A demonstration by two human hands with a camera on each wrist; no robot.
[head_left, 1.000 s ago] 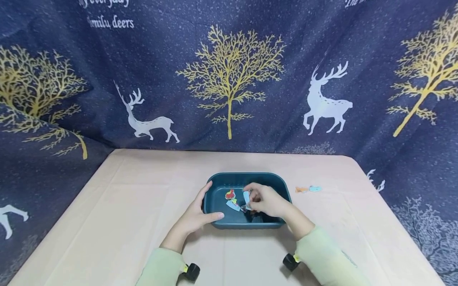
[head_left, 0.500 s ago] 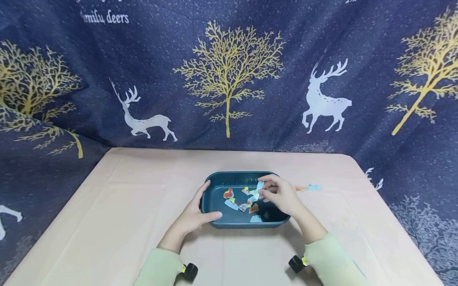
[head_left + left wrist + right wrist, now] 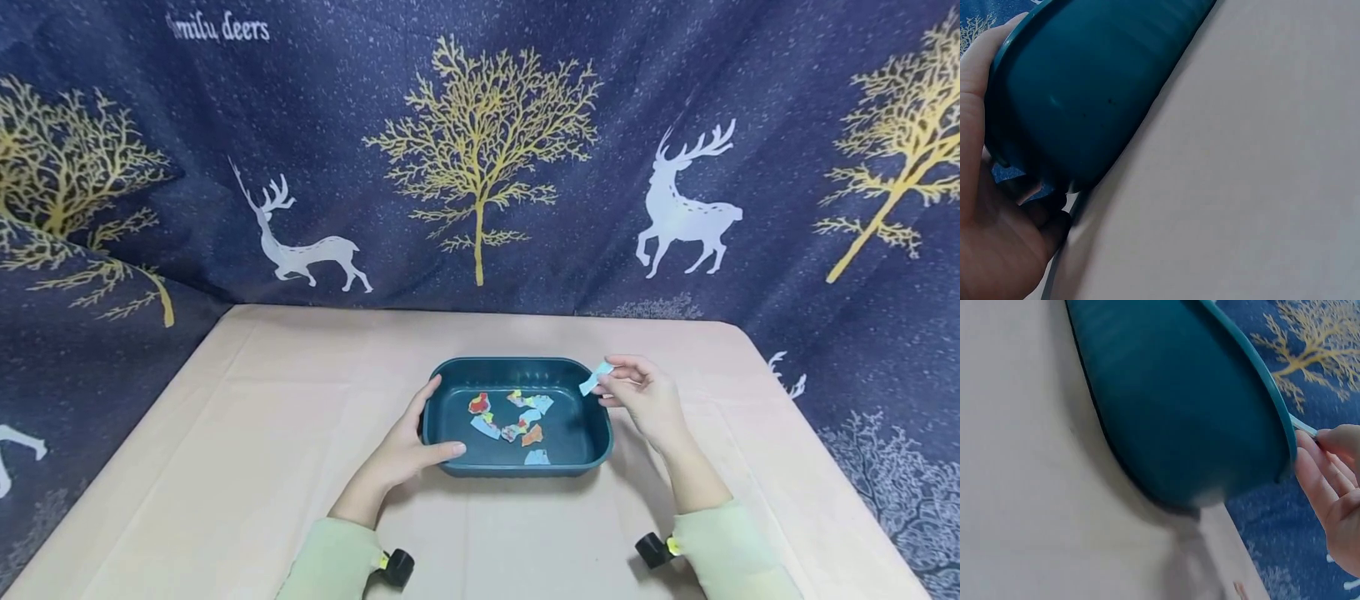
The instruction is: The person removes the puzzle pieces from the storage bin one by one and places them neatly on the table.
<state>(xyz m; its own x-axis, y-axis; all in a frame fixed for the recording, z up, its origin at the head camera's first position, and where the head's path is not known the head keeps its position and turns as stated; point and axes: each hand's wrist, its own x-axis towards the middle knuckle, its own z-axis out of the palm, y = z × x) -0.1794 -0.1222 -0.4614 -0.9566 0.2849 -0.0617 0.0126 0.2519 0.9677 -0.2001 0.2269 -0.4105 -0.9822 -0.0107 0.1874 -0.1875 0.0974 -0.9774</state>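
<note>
A dark teal plastic tub (image 3: 517,468) stands on the table. My left hand (image 3: 408,450) grips its left end, thumb over the near rim and fingers along the outside. In the left wrist view that hand (image 3: 997,206) wraps the tub's rounded end (image 3: 1085,94). My right hand (image 3: 648,400) pinches a light blue flat puzzle piece (image 3: 596,377) between thumb and fingers, above the tub's right rim. The right wrist view shows only this piece's thin edge (image 3: 1302,426) past the rim. Inside the tub lie several pieces: a red one (image 3: 479,403), an orange one (image 3: 532,435) and a light blue one (image 3: 537,457).
A pale cloth-covered table (image 3: 262,467) surrounds the tub. Behind it hangs a navy curtain (image 3: 480,325) with deer and gold trees. Black wrist devices, one on the left sleeve (image 3: 397,569) and one on the right sleeve (image 3: 654,550), hang close above the table.
My right hand has lifted the light blue puzzle piece from inside the tub and carried it right to the rim, uncovering pieces below and hiding those on the table. My left hand keeps its grip.
</note>
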